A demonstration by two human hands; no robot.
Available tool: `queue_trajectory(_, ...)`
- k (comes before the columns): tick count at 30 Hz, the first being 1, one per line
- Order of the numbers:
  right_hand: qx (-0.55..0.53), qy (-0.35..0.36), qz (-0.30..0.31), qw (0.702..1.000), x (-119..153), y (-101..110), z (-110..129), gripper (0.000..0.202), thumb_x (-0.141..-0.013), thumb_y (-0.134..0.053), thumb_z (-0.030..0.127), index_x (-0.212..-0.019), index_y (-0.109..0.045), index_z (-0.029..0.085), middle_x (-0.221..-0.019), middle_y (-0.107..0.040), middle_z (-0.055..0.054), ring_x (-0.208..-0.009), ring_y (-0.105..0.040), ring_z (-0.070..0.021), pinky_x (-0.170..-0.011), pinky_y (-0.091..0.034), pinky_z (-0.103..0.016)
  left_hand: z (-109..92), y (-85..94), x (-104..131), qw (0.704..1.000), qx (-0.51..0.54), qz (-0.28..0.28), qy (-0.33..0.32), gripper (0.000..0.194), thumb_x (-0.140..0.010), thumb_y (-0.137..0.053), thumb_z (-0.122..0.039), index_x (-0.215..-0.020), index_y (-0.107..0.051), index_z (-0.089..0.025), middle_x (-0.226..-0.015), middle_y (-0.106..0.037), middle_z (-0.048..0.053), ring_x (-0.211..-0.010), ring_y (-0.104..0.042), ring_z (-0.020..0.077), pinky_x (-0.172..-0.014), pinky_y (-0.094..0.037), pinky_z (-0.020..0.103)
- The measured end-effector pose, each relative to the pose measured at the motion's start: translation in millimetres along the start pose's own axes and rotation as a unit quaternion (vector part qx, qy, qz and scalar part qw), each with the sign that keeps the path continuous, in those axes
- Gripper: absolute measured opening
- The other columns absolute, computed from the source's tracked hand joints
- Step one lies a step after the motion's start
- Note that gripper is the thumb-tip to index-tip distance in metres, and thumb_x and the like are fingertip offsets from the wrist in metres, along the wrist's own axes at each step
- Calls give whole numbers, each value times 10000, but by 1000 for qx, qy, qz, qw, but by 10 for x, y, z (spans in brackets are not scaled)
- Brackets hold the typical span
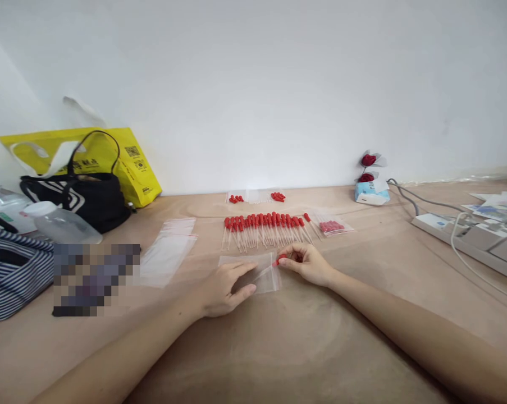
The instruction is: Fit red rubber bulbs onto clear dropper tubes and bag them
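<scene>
A clear zip bag (pixel 266 283) lies flat on the table between my hands. My left hand (pixel 228 285) rests on its left part, fingers stretched out and thumb apart. At the bag's red-lined mouth, my right hand (pixel 306 264) pinches the red bulb of a dropper (pixel 282 257); its thin clear tube points left, over or into the bag, I cannot tell which. Just beyond my hands lies a row of several red-bulbed droppers (pixel 261 221), tubes toward me. To their right is a zip bag (pixel 333 226) with red-bulbed droppers in it.
Flat zip bags (pixel 169 252) lie to the left. Bagged droppers (pixel 253 196) lie near the wall. Farther left are a striped bag (pixel 13 275), a plastic bottle (pixel 63 224), a black bag (pixel 80 196) and a yellow bag (pixel 144 174). Right: tissue pack (pixel 371 193), power strip (pixel 459 235).
</scene>
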State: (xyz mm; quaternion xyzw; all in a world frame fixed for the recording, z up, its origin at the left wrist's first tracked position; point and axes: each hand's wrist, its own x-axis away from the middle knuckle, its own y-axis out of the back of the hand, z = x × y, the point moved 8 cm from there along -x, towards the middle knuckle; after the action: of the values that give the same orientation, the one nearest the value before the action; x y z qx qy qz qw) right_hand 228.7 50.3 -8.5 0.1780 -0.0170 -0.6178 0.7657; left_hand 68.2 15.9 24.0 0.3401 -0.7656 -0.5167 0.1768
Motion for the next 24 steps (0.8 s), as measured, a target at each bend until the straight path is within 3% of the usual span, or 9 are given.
queue_trajectory(5,22,-10,26,999,19,19,-5,230,-637,-654,366,-710,-621,150,-524,-471,44,-467,-343,-56,-439,-286,-193,61,-37,34,998,19,44,-28,448,-806,-470,-298,-1244,-420,-217,-1285,-459,40,-1190,-399,206,-1006,-310,394)
queue_trajectory(9,52,20,32,998,30,-26,33,251,-635,-659,401,-668,-625,155,-600,-514,18,-501,-396,-62,-466,-321,-198,41,-100,-39,999,30,3,-15,434,-814,-464,-311,-1233,-431,-203,-1267,-476,53,-1181,-409,202,-1004,-315,391)
queue_trajectory(15,142,89,62,984,23,-47,141,240,-706,-600,423,-748,-698,208,-725,-539,-28,-686,-494,-118,-663,-397,-254,-132,-167,-157,997,56,-59,4,415,-801,-479,-289,-1200,-437,-182,-1219,-505,84,-1122,-461,215,-949,-378,385)
queue_trajectory(19,154,62,86,982,-16,-8,23,258,-736,-560,423,-800,-699,215,-720,-564,-26,-675,-501,-119,-641,-394,-246,-95,-59,-114,996,71,-62,-6,420,-806,-484,-321,-1199,-428,-184,-1214,-508,77,-1096,-481,195,-924,-400,345)
queue_trajectory(24,144,-27,55,988,-93,104,-237,326,-647,-625,477,-784,-691,190,-622,-589,-2,-559,-479,-94,-566,-382,-223,61,6,8,998,50,-16,-28,304,-814,-467,-283,-1099,-537,-208,-1135,-581,41,-1052,-521,181,-916,-404,333)
